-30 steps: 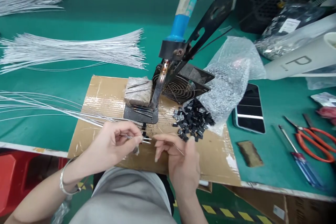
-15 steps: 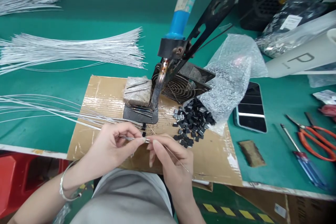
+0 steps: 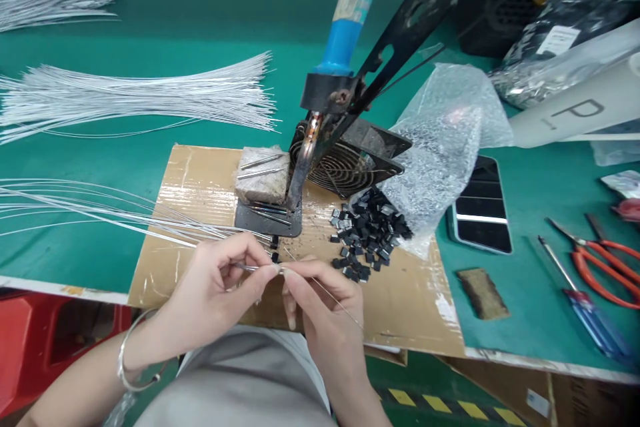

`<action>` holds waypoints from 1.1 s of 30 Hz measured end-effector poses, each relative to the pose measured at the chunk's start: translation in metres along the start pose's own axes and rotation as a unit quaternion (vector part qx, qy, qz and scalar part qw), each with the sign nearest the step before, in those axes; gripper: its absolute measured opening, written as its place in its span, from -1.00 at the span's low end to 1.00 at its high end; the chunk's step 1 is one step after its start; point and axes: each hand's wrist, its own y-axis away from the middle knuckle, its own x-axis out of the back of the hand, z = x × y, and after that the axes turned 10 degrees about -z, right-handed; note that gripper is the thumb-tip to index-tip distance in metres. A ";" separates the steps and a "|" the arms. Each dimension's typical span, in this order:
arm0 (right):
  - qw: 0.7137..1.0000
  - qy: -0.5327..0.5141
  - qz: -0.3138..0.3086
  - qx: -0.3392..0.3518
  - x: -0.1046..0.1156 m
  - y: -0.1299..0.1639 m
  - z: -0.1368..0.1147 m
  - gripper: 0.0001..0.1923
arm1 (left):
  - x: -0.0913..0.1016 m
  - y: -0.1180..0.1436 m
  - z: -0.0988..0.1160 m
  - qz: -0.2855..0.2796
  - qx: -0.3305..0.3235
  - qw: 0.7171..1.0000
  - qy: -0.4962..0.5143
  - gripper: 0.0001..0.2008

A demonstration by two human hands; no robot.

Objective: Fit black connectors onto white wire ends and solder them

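A thin silver wire [image 3: 250, 267] is pinched between thumb and forefinger of the left hand [image 3: 215, 290], low in the frame left of centre; the fingers are closed tight on it. The right hand [image 3: 320, 310] is closed on a fine wire strand [image 3: 333, 297], its fingertips touching those of the left hand. Both hands are held over the taped brown cardboard sheet [image 3: 190, 187]. A heap of small black components [image 3: 367, 233] lies just right of the hands. A blue-handled soldering iron [image 3: 345, 20] is mounted in a black stand at centre top.
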 end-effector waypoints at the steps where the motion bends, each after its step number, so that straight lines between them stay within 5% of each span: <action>1: 1.000 -0.004 0.003 -0.010 -0.001 0.000 -0.001 -0.92 | 0.000 0.000 0.000 0.001 -0.001 1.000 -0.006 -0.78; 13: 0.993 -0.064 -0.014 -0.100 0.005 -0.004 -0.013 -0.80 | 0.001 0.001 0.001 -0.006 0.010 0.998 -0.055 -0.78; 33: 0.988 -0.117 0.041 -0.091 -0.008 -0.004 -0.008 -0.81 | -0.016 0.003 -0.020 0.095 -0.018 0.991 -0.097 -0.79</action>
